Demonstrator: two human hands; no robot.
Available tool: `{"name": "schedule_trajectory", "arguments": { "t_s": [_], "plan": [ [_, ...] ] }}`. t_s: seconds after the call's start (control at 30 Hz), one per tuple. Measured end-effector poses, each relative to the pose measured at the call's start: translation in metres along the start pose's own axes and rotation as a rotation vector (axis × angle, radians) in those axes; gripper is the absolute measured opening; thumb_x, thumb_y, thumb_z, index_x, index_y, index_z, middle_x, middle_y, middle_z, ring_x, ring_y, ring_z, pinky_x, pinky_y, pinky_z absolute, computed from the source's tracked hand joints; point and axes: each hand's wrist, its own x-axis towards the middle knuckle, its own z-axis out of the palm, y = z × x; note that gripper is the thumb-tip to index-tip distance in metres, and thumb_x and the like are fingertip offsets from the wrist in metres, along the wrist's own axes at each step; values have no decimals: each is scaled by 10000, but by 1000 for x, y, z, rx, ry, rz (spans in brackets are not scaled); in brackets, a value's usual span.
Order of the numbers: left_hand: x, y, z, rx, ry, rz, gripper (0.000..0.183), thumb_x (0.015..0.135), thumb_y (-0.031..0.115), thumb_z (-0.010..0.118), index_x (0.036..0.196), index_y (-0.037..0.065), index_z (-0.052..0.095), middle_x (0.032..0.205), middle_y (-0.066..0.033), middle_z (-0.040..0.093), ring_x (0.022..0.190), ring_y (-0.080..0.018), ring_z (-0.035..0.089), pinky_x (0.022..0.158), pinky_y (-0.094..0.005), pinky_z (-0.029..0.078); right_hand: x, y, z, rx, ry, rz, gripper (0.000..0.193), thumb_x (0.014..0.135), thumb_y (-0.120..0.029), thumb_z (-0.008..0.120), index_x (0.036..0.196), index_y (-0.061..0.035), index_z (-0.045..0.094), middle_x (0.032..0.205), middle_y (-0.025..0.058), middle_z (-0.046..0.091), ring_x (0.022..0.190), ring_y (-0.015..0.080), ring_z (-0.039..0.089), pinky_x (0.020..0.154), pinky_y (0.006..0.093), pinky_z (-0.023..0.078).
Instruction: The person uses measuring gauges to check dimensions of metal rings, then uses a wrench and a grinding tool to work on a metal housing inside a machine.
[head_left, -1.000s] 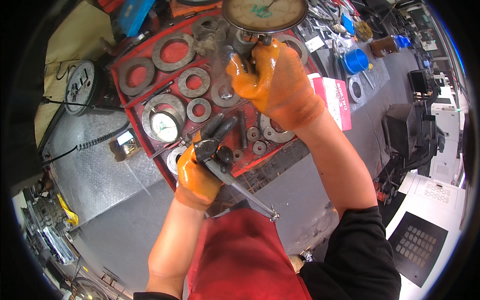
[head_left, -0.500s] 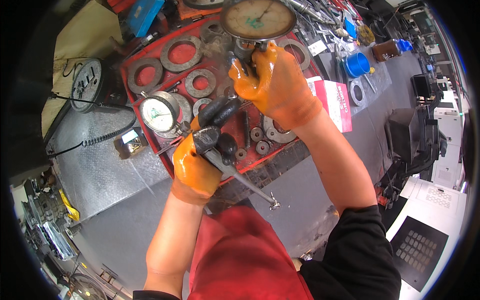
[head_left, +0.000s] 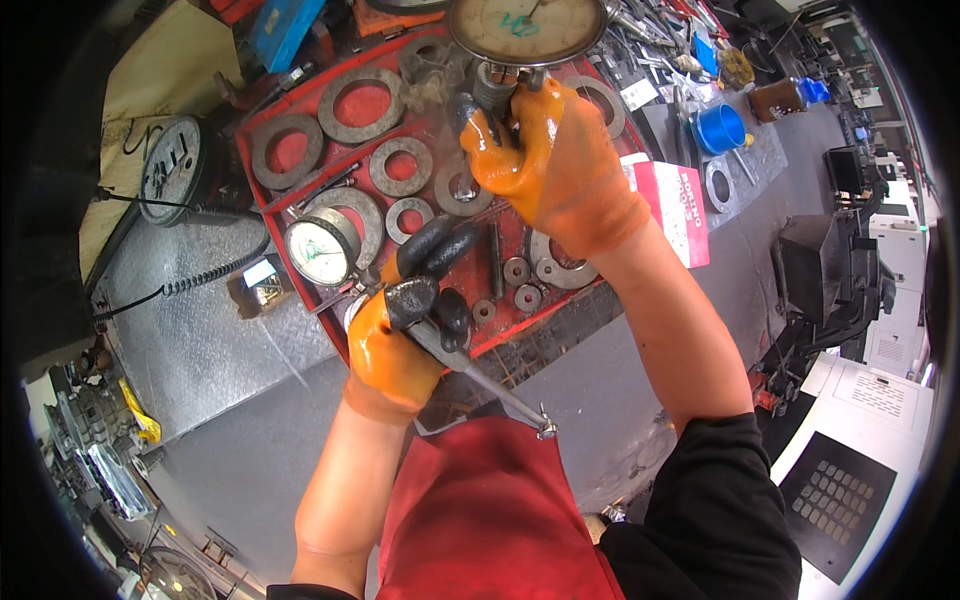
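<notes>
Both of my hands wear orange gloves with dark, worn fingertips. My left hand (head_left: pixel 400 335) is closed round the shaft of a dial bore gauge (head_left: pixel 485 383). Its round white dial (head_left: pixel 318 250) sticks out on the far left side of that hand, and the measuring tip points back toward my red apron. My right hand (head_left: pixel 560 165) grips the neck of a second, larger dial gauge (head_left: pixel 527 30), whose wide, grimy face has a green mark. That hand hides most of what lies below the neck.
Beneath my hands a red tray (head_left: pixel 300 105) holds several steel rings (head_left: pixel 362 105) and small washers. A red and white box (head_left: pixel 675 215) lies right of it, near a blue cup (head_left: pixel 718 130). At left stand a large round dial (head_left: pixel 172 170) and a coiled cord (head_left: pixel 215 275).
The left bore gauge has shifted slightly, its dial a little right and down and its tip nearer my apron. The large gauge has moved a little to the right in my right hand.
</notes>
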Motion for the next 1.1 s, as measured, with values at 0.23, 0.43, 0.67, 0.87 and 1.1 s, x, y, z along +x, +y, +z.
{"name": "schedule_trajectory", "arguments": {
  "t_s": [0.23,0.43,0.67,0.87,1.1],
  "plan": [
    [-2,2,-2,26,4,-4,641,854,218,518,1461,23,444,1447,-189,511,672,-134,498,588,-265,429,-8,6,3,-148,-20,-154,206,750,-11,694,945,-47,636,816,85,609,710,298,602,567,367,476],
    [-3,2,5,2,7,11,652,857,222,538,1468,22,431,1459,-175,499,699,-128,501,585,-257,422,-11,-10,7,272,-18,273,223,836,-237,694,917,-44,616,789,150,674,735,375,647,650,425,514],
    [-37,13,-12,-19,-61,129,671,812,225,622,1429,15,466,1508,-153,444,799,-193,595,586,-292,503,8,-40,-18,-46,219,-156,293,798,-239,685,972,-24,589,823,159,634,732,359,623,692,447,486],
    [-73,27,-13,75,-13,186,646,756,226,704,1339,-1,543,1228,-74,592,836,-242,625,606,-330,531,-28,-89,-19,143,-541,163,349,921,-371,599,999,-30,598,827,205,659,820,380,650,768,474,494],
    [-85,21,-36,10,-18,21,723,699,201,664,1385,17,527,1131,-72,631,791,-143,577,594,-242,476,-57,-110,3,167,-943,204,355,905,-374,599,1009,-36,614,853,234,675,850,434,649,762,519,501]
  ]
}}
